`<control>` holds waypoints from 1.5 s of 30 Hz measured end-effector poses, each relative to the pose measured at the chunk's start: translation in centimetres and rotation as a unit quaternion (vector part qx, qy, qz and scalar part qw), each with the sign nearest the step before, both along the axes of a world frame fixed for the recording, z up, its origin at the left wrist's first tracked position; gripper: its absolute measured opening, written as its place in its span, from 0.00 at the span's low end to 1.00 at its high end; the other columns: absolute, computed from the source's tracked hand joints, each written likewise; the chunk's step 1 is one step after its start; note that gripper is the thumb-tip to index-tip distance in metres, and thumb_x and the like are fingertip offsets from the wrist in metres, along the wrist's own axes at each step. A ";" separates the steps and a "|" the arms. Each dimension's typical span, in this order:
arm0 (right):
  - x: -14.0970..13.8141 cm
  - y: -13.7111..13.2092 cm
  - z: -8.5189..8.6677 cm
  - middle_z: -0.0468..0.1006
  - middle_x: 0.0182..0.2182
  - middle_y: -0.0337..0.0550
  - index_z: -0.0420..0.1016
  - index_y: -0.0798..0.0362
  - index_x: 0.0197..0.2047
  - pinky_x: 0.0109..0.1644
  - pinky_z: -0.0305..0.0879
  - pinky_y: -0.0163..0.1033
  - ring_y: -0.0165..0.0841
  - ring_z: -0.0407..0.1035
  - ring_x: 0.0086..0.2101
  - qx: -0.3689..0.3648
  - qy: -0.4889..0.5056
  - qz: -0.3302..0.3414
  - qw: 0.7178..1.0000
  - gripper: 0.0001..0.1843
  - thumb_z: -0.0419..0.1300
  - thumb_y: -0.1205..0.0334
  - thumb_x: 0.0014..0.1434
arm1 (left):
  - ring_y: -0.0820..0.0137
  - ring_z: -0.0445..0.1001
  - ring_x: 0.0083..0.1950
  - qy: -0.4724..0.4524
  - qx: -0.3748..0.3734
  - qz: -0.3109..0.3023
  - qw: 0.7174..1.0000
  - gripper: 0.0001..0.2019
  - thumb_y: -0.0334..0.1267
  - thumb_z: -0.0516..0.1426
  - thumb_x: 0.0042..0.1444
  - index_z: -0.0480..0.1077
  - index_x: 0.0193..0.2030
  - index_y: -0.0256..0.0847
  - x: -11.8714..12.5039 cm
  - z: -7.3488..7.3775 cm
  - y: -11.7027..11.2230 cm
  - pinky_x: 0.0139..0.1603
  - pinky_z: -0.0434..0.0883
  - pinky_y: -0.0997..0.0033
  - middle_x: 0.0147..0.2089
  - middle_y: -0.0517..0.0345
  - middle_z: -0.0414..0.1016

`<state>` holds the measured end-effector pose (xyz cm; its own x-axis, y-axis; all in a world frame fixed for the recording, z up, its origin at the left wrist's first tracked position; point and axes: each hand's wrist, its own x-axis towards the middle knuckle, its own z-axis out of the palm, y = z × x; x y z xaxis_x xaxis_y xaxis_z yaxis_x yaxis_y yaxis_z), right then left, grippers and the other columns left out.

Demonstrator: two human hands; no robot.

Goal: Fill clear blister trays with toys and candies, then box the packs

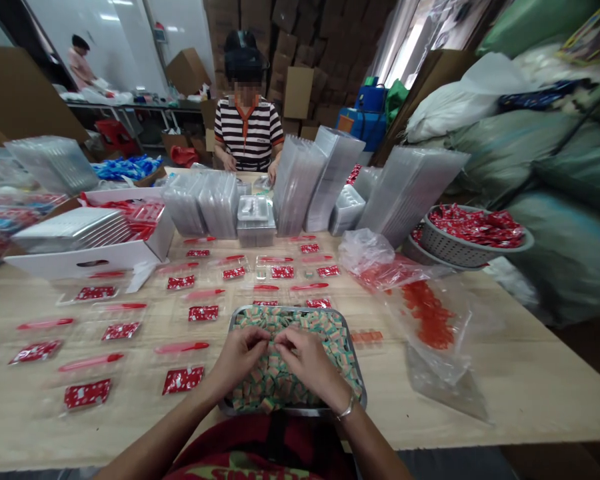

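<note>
I see a shiny metal tray on a smooth, matt wooden tabletop, glossy foil-like packets left of the tray, a crinkled clear plastic bag right of it, and glossy clear-plastic stacks beyond it.

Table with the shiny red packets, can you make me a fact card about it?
Left hand: pinched, above the tray; anything held is too small to see
Right hand: pinched, close to the left fingertips
Tray: metal, filled with green-and-tan pieces
Left side: rows of red packets and red sticks
Basket: grey, heaped with more red packets
Across: person in striped shirt
</note>
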<state>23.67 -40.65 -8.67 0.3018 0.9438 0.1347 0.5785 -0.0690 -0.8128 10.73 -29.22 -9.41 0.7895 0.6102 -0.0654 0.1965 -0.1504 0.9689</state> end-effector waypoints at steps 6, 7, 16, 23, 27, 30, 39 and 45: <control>-0.8 0.2 -0.1 0.71 0.27 0.36 0.70 0.53 0.31 0.35 0.58 0.33 0.28 0.65 0.30 -0.003 0.039 -0.021 0.999 0.05 0.57 0.72 0.54 | 0.69 0.73 0.33 -0.003 -0.058 -0.036 0.998 0.10 0.41 0.59 0.47 0.75 0.34 0.38 -0.6 0.3 0.2 0.35 0.68 0.72 0.31 0.56 0.77; -0.7 0.3 -0.2 0.71 0.27 0.36 0.70 0.53 0.31 0.34 0.58 0.32 0.28 0.65 0.29 -0.009 0.056 -0.021 0.998 0.04 0.57 0.71 0.54 | 0.69 0.73 0.32 -0.002 -0.082 -0.042 0.996 0.12 0.42 0.60 0.46 0.75 0.35 0.37 -0.7 0.2 0.2 0.35 0.68 0.72 0.31 0.56 0.77; 1.6 3.9 -0.8 0.73 0.35 0.43 0.74 0.53 0.34 0.42 0.60 0.36 0.33 0.67 0.37 -0.082 -0.165 -0.023 0.983 0.08 0.54 0.69 0.59 | 0.71 0.71 0.31 -0.005 -0.087 0.036 0.996 0.13 0.43 0.63 0.42 0.73 0.32 0.38 -0.9 -1.2 0.6 0.33 0.68 0.72 0.29 0.58 0.75; 0.9 1.9 -0.7 0.71 0.29 0.38 0.72 0.54 0.30 0.35 0.58 0.33 0.29 0.65 0.30 -0.042 -0.077 -0.002 0.996 0.06 0.56 0.72 0.55 | 0.71 0.71 0.31 0.003 -0.092 0.056 0.994 0.11 0.41 0.62 0.41 0.74 0.32 0.38 -0.8 -1.5 1.2 0.34 0.68 0.73 0.29 0.59 0.75; 1.5 0.6 -0.8 0.74 0.27 0.37 0.75 0.53 0.32 0.35 0.56 0.32 0.29 0.66 0.30 -0.053 -0.036 0.000 0.998 0.07 0.56 0.72 0.55 | 0.72 0.71 0.30 -0.009 -0.091 0.061 0.994 0.11 0.42 0.63 0.41 0.73 0.31 0.38 -0.8 -1.5 1.2 0.32 0.67 0.74 0.28 0.60 0.75; 2.5 1.4 -0.5 0.75 0.27 0.37 0.76 0.52 0.29 0.36 0.56 0.33 0.30 0.67 0.31 -0.063 -0.055 0.067 0.994 0.07 0.58 0.67 0.57 | 0.72 0.70 0.29 -0.023 -0.087 0.052 0.995 0.10 0.41 0.63 0.42 0.73 0.31 0.38 -0.5 -1.3 1.0 0.31 0.67 0.74 0.27 0.60 0.74; 3.1 6.2 -1.9 0.74 0.33 0.42 0.73 0.54 0.31 0.38 0.57 0.33 0.32 0.67 0.34 -0.122 -0.178 -0.007 0.976 0.07 0.57 0.74 0.52 | 0.71 0.71 0.30 -0.029 -0.090 0.046 0.994 0.10 0.41 0.62 0.42 0.73 0.31 0.38 0.3 -1.1 0.6 0.32 0.68 0.73 0.28 0.59 0.74; 2.8 3.8 -1.9 0.69 0.24 0.36 0.68 0.53 0.30 0.32 0.57 0.33 0.29 0.63 0.27 0.001 -0.030 -0.075 0.997 0.05 0.52 0.70 0.54 | 0.72 0.70 0.29 -0.025 -0.088 0.062 0.994 0.08 0.38 0.62 0.41 0.73 0.30 0.37 0.4 -1.3 0.6 0.33 0.68 0.73 0.27 0.60 0.74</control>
